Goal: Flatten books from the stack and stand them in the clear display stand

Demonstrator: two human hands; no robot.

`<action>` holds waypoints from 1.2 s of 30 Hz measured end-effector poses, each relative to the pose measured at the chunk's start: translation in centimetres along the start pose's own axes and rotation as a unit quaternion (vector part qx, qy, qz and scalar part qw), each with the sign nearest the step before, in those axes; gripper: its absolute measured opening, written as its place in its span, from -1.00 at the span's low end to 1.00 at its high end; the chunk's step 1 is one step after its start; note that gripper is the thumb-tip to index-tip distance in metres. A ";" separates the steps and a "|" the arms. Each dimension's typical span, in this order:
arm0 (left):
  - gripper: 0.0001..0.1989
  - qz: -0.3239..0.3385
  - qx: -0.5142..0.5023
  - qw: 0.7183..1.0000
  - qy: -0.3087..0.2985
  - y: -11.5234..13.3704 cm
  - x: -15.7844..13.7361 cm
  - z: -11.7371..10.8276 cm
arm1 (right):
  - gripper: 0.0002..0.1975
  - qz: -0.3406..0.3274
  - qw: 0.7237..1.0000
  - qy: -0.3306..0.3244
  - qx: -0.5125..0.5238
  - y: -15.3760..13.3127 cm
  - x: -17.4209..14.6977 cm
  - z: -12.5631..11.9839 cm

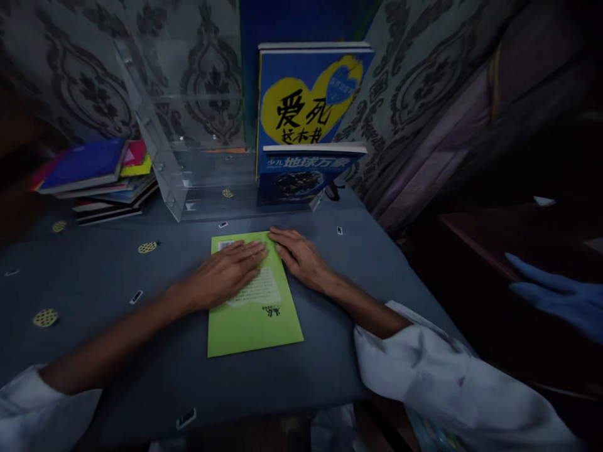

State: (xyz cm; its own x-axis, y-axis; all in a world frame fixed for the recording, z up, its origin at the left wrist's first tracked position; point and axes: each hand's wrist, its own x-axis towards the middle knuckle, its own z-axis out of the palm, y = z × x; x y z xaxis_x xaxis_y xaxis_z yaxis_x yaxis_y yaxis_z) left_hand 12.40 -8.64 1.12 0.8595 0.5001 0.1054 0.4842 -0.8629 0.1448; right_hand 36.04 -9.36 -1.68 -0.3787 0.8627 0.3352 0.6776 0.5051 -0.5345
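A thin light-green book (254,336) lies closed on the table in front of me, its barcode and printed text facing up and upside down to me. Across its upper middle my left hand (230,273) rests flat, fingers stretched to the right and hiding part of the text. My right hand (301,257) lies at the book's upper right edge, fingers extended, fingertips on or at the corner and the palm over the tablecloth. Neither hand grips anything.
Beyond the book stands a clear acrylic rack (172,182) holding a blue book with a yellow heart (306,94) and a lower dark-blue book (306,179). At the left is a stack of books (94,166). The patterned grey tablecloth (155,370) drops off at the right. A blue glove-like thing (560,289) lies farther right.
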 end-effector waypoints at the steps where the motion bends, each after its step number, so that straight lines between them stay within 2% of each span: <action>1: -0.46 -0.025 0.002 1.000 0.005 -0.5 -0.6 -0.1 | -0.58 0.000 1.000 -0.004 -0.008 -0.1 0.0 0.0; 5: -0.44 -0.117 0.011 0.992 0.035 -1.7 -3.7 -0.4 | -0.55 0.003 0.999 -0.019 -0.047 -0.3 -0.1 0.1; 8: -0.43 -0.154 -0.005 0.987 0.053 -1.6 -5.6 -0.4 | -0.55 0.001 0.996 -0.021 -0.089 -1.0 -0.2 0.1; 12: -0.42 -0.166 -0.035 0.983 0.070 -1.1 -6.6 -0.3 | -0.56 -0.041 0.990 -0.050 -0.127 -2.8 0.1 0.5; 16: -0.45 -0.157 -0.045 0.983 0.085 -1.2 -6.6 -0.4 | -0.51 -0.107 0.981 -0.130 -0.094 -5.1 1.7 2.1; 19: -0.46 -0.153 -0.040 0.982 0.099 -1.6 -6.6 -0.2 | -0.49 -0.122 0.979 -0.149 -0.071 -6.1 3.3 3.5; 23: -0.48 -0.144 -0.033 0.982 0.120 -1.9 -6.4 0.1 | -0.48 -0.097 0.983 -0.144 -0.064 -5.8 4.4 4.0; 27: -0.43 -0.131 -0.028 0.983 0.129 -2.0 -6.2 0.0 | -0.47 -0.055 0.987 -0.129 -0.079 -4.4 3.6 2.9; 32: -0.37 -0.136 -0.027 0.986 0.093 -2.3 -6.2 -0.1 | -0.41 0.009 0.989 -0.114 -0.095 -2.7 1.5 1.1; 36: -0.38 -0.132 -0.021 0.989 0.066 -2.7 -5.3 0.0 | -0.41 0.020 0.992 -0.092 -0.088 -2.2 0.3 0.7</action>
State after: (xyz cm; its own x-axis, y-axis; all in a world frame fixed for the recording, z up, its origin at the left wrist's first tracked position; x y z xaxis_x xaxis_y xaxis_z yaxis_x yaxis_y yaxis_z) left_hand 6.52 -8.97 0.16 0.6736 0.7153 0.1862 0.6796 -0.6984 0.2243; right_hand 34.01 -10.21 -1.01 -0.4474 0.8798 0.1605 0.7878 0.4727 -0.3948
